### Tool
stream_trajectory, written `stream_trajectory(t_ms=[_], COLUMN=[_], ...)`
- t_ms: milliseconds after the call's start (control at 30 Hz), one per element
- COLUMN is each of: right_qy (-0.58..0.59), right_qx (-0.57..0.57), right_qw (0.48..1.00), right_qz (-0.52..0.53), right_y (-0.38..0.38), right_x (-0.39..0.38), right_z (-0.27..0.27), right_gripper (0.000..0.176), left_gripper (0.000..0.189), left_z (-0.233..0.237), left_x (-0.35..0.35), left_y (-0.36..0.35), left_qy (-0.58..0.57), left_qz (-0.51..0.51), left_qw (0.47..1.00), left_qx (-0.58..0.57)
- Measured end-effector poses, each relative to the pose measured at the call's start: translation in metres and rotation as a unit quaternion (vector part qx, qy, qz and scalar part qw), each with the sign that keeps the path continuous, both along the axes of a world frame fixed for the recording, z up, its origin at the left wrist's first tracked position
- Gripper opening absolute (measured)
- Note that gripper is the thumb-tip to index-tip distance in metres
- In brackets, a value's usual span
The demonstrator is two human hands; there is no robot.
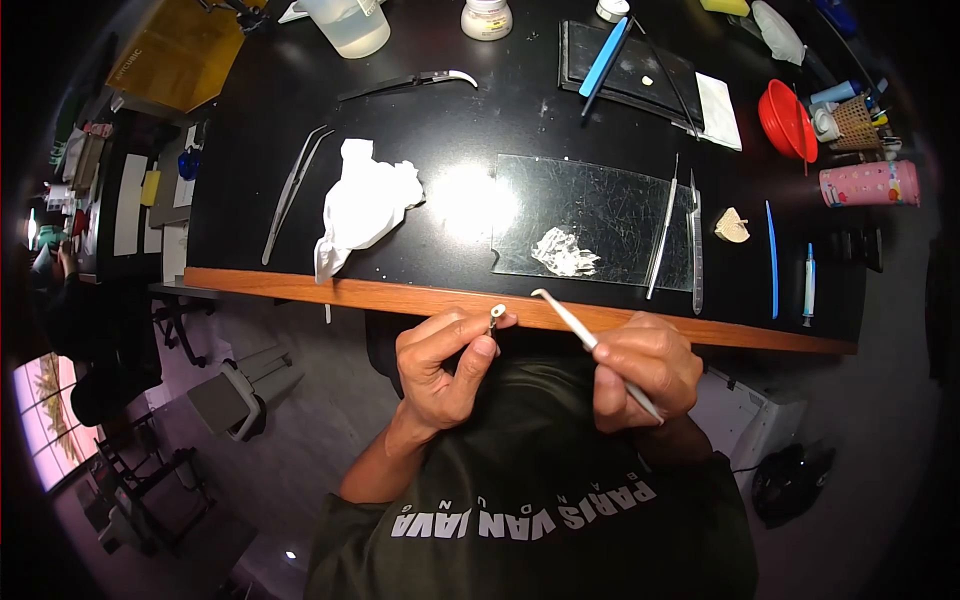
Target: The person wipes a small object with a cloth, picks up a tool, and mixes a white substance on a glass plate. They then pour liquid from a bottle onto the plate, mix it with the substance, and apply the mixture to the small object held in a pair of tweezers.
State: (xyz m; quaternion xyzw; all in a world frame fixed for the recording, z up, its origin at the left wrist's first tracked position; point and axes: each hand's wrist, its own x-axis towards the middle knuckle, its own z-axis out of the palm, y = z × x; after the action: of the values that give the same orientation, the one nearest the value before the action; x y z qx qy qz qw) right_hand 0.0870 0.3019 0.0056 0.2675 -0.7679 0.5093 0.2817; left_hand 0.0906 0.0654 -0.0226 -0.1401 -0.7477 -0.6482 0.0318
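Observation:
Before my chest, at the table's wooden edge, my left hand [445, 365] pinches a small dark metal piece with a pale, tooth-like top [497, 312] between thumb and fingers. My right hand [648, 372] is closed around a slim white pen-like tool [572, 322]. The tool's bent tip points toward the small piece, a short gap away from it. Beyond the hands lies a glass slab [600, 190] with a smeared white material [565, 252] near its front edge. A slender metal instrument [664, 225] and a spatula-like blade [697, 245] rest at the slab's right.
Left of the slab are a crumpled white tissue [365, 205] and tweezers [293, 195]. Farther back are curved tweezers [410, 82], a jar [486, 18] and a cup of liquid [350, 25]. On the right sit a plaster piece [732, 226], a red bowl [785, 120] and a pink tumbler [870, 184].

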Motion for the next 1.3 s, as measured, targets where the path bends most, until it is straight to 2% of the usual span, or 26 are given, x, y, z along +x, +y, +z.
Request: stream_trajectory(t_ms=[167,367,1300], right_qy=[0.026,0.026,0.020], right_qx=[-0.001,0.006,0.006], right_qw=[0.999,0.999,0.998], right_qz=[0.048,0.040,0.060], right_y=[-0.0086,-0.0095,-0.0065], right_x=[-0.0046,-0.0043,-0.0036], right_z=[-0.0064,-0.0082,-0.0072], right_gripper=[0.015,0.013,0.016], left_gripper=[0.031,0.029,0.024], left_z=[0.0032,0.0035,0.0030], left_x=[-0.0007,-0.0008,-0.0007], left_y=[0.0013,0.0019,-0.0016], left_qy=[0.000,-0.002,0.002], left_qz=[0.002,0.006,-0.012], left_qw=[1.000,1.000,1.000], left_qx=[0.005,0.009,0.014])
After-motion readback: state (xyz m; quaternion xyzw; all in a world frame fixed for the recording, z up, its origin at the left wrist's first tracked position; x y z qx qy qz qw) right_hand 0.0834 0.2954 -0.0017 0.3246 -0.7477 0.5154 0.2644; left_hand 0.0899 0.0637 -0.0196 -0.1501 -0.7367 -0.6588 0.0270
